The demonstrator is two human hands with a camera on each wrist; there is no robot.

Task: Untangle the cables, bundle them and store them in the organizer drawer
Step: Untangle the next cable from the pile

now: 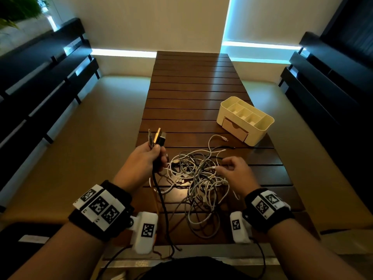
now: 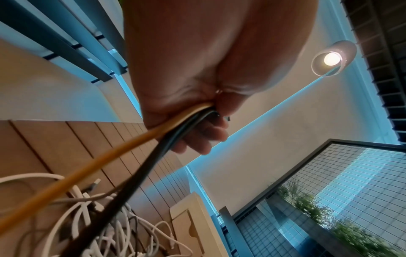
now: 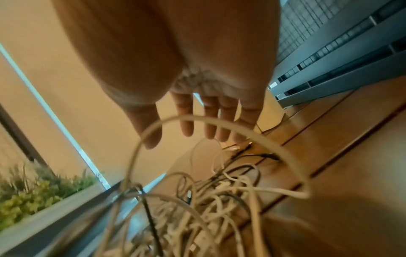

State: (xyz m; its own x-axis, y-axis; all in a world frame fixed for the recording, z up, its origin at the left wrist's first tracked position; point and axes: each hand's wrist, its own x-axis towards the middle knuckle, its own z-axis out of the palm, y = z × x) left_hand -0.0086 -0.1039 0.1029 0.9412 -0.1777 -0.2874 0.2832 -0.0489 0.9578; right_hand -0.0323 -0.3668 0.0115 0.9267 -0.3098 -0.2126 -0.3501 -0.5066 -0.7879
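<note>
Several cable ends (image 1: pixel 156 138), black and yellow, clenched in my left hand (image 1: pixel 144 158); right hand (image 1: pixel 235 168) fingers loose over white-grey tangle (image 1: pixel 198 178) on slatted wooden table (image 1: pixel 191 93), near cream plastic organizer (image 1: pixel 245 120).

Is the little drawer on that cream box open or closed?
Closed: the drawer front sits flush in the organizer, nothing pulled out.

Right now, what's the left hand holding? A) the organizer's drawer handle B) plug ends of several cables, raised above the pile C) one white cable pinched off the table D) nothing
B: the left hand grips a cluster of connector ends pointing up, with black and yellow cables trailing from its fist down towards the tangled pile; the organizer sits apart, its drawer shut.
</note>
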